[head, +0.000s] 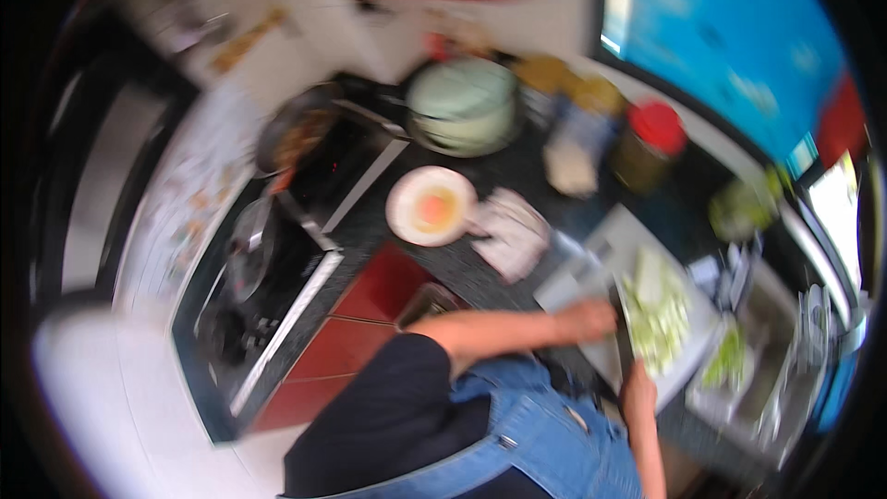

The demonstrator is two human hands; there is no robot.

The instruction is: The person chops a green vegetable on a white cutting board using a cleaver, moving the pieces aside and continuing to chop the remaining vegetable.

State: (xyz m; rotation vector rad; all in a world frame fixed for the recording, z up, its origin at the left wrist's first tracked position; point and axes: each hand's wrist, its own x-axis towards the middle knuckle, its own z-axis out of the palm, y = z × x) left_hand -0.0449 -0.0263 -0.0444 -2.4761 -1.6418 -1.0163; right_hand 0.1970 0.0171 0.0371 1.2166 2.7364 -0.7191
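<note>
Motion blur softens the whole view. Pale green chopped vegetable (655, 333) lies heaped on a light cutting board (682, 388), with a larger uncut-looking piece (649, 274) at its far end. My right hand (639, 388) is at the board's near edge, closed around what looks like a knife (624, 333); its dark, narrow outline runs beside the heap. My left hand (587, 321) is curled over the board's left side, near the knife's far part. Blur hides whether its fingers hold anything.
A sink (769, 360) adjoins the board, with a container of greens (724, 360). Leftward are a white plate with an egg-like item (431, 206), a cloth (511, 234), a lidded pot (463, 107), a red-lidded jar (655, 142) and a cooktop (294, 249) holding a pan (298, 128).
</note>
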